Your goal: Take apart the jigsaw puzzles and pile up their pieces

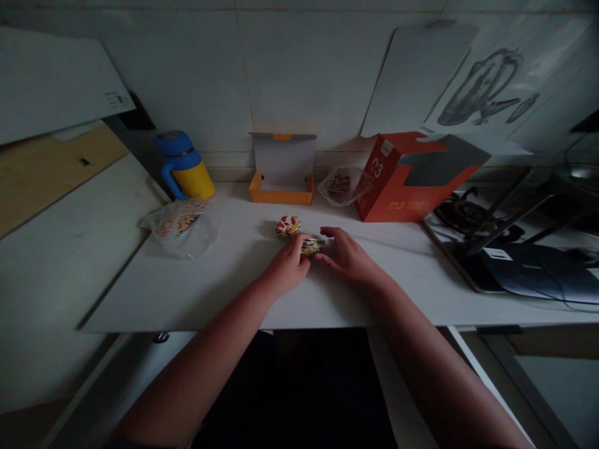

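Note:
My left hand (286, 267) and my right hand (345, 254) meet at the middle of the white tabletop (224, 287), both pinching a small colourful patterned piece (311, 247) that rests on the surface. A second patterned piece (287, 227) lies just behind and to the left of it, apart from my fingers. Behind them stands a small open orange box (281, 186) with its grey lid raised.
A blue-and-yellow jug (185, 167) stands at the back left, a clear plastic bag with patterned pieces (181, 223) in front of it. Another small clear bag (342, 184) leans by a large orange carton (412, 177). A gas hob (510, 249) lies at right.

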`<state>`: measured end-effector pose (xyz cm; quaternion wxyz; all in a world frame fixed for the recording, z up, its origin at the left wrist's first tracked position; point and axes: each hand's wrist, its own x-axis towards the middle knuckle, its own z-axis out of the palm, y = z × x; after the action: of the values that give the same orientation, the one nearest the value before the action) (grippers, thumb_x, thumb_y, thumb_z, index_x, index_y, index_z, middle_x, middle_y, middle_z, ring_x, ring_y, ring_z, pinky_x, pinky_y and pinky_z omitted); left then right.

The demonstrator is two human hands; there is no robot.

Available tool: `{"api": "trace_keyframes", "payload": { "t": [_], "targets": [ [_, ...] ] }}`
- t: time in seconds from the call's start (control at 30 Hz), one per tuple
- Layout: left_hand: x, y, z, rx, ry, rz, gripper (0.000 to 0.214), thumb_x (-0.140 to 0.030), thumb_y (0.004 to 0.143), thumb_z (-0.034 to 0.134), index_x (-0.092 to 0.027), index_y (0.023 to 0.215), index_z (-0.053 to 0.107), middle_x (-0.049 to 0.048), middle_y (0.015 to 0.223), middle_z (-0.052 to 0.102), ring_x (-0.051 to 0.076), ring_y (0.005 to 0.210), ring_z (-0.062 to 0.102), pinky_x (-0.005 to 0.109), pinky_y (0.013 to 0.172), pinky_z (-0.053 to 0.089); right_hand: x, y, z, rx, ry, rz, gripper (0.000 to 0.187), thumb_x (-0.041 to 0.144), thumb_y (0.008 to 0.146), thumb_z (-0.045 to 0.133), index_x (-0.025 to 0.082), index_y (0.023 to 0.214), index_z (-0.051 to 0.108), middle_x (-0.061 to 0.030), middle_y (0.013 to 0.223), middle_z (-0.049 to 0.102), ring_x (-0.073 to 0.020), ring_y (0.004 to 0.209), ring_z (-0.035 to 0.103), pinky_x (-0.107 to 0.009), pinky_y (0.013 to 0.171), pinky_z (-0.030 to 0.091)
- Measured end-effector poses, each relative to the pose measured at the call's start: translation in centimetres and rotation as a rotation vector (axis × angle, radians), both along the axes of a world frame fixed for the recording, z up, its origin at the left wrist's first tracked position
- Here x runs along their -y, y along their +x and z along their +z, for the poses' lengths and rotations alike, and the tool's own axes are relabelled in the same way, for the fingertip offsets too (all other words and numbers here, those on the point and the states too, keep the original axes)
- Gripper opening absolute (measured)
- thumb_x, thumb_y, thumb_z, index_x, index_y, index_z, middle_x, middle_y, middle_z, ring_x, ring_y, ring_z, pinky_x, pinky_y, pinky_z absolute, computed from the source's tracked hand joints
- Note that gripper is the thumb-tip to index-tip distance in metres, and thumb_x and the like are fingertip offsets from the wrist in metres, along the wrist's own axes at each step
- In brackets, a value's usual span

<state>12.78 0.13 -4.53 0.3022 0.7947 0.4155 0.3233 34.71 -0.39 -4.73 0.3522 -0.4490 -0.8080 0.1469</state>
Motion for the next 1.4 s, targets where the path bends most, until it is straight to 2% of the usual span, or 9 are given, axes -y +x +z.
{"api": "trace_keyframes", "payload": {
  "t": [0.1, 0.3, 0.43, 0.6, 0.8, 0.93, 1.1, 1.27, 1.4],
  "targets": [
    [0.0, 0.2, -0.1, 0.015, 0.047, -0.044, 0.061, 0.001, 0.086, 0.048, -0.020, 0.143, 0.042, 0.0167, 0.149, 0.056, 0.025, 0.142, 0.054, 0.044, 0.123, 0.042, 0.0, -1.2, -1.1, 0.131, 0.020, 0.032, 0.066, 0.041, 0.101, 0.064, 0.013, 0.155, 0.039, -0.0274, 0.147, 0.057, -0.0377, 0.136, 0.056, -0.060, 0.113, 0.047],
    [-0.6, 0.6, -1.0, 0.061, 0.121, -0.063, 0.079, 0.007, 0.075, 0.046, -0.017, 0.149, 0.036, 0.0201, 0.154, 0.047, 0.028, 0.152, 0.041, 0.052, 0.130, 0.030, 0.1, -2.8, -1.9, 0.133, 0.064, 0.087, 0.057, 0.029, 0.106, 0.052, 0.013, 0.157, 0.031, -0.0286, 0.143, 0.058, -0.0368, 0.134, 0.058, -0.059, 0.111, 0.049],
    [-0.5, 0.7, -1.1, 0.079, 0.137, -0.077, 0.078, 0.007, 0.075, 0.049, -0.018, 0.148, 0.038, 0.0199, 0.150, 0.049, 0.031, 0.148, 0.046, 0.056, 0.128, 0.035, 0.3, -2.6, -1.3, 0.036, -0.010, 0.078, 0.050, 0.029, 0.104, 0.057, 0.016, 0.148, 0.038, -0.0249, 0.137, 0.062, -0.0349, 0.128, 0.062, -0.055, 0.107, 0.052],
    [-0.1, 0.4, -0.9, 0.050, 0.149, -0.034, 0.069, 0.002, 0.084, 0.053, -0.019, 0.148, 0.038, 0.0197, 0.150, 0.053, 0.030, 0.144, 0.052, 0.053, 0.121, 0.045, 0.6, -2.0, -0.2, 0.008, -0.048, 0.052, 0.046, 0.031, 0.101, 0.062, 0.023, 0.143, 0.044, -0.0182, 0.132, 0.062, -0.0327, 0.124, 0.062, -0.051, 0.106, 0.053],
    [-0.5, 0.0, -1.0, 0.002, 0.120, 0.008, 0.050, -0.002, 0.088, 0.058, -0.018, 0.135, 0.050, 0.0163, 0.135, 0.067, 0.028, 0.126, 0.066, 0.047, 0.111, 0.054, 0.3, -0.8, 0.4, 0.005, -0.057, 0.073, 0.047, 0.038, 0.104, 0.059, 0.021, 0.146, 0.049, -0.0179, 0.136, 0.059, -0.0306, 0.127, 0.060, -0.048, 0.109, 0.050],
    [-0.6, 0.0, -1.3, -0.004, 0.128, 0.023, 0.046, -0.003, 0.089, 0.058, -0.019, 0.131, 0.052, 0.0149, 0.130, 0.069, 0.028, 0.122, 0.068, 0.046, 0.109, 0.055, -0.2, 0.1, 0.7, -0.054, -0.050, 0.005, 0.032, 0.028, 0.109, 0.045, 0.020, 0.136, 0.061, -0.0146, 0.128, 0.067, -0.0263, 0.118, 0.065, -0.042, 0.103, 0.052],
    [-0.5, -0.1, -1.4, 0.023, 0.139, 0.020, 0.050, -0.003, 0.090, 0.058, -0.018, 0.137, 0.049, 0.0177, 0.137, 0.065, 0.028, 0.128, 0.065, 0.047, 0.111, 0.054, -0.5, 0.6, 1.0, 0.074, -0.046, -0.008, 0.024, 0.019, 0.103, 0.052, 0.020, 0.115, 0.073, -0.0090, 0.103, 0.075, -0.0230, 0.093, 0.070, -0.035, 0.086, 0.054],
    [-0.5, -0.1, -1.4, 0.007, 0.172, 0.017, 0.049, -0.003, 0.091, 0.057, -0.017, 0.138, 0.048, 0.0195, 0.140, 0.063, 0.029, 0.134, 0.062, 0.048, 0.114, 0.052, -0.2, 0.3, 1.2, -0.042, -0.025, -0.039, 0.026, 0.024, 0.102, 0.058, 0.021, 0.123, 0.072, -0.0099, 0.112, 0.074, -0.0219, 0.094, 0.070, -0.034, 0.085, 0.054],
    [-0.8, -0.1, -1.7, 0.002, 0.192, 0.015, 0.049, -0.001, 0.090, 0.056, -0.017, 0.136, 0.049, 0.0192, 0.138, 0.064, 0.029, 0.133, 0.062, 0.048, 0.114, 0.052, -0.3, 0.4, 1.2, -0.088, -0.016, -0.020, 0.019, 0.025, 0.101, 0.060, 0.023, 0.111, 0.077, -0.0073, 0.105, 0.076, -0.0209, 0.092, 0.071, -0.032, 0.083, 0.054]
  ]
}}
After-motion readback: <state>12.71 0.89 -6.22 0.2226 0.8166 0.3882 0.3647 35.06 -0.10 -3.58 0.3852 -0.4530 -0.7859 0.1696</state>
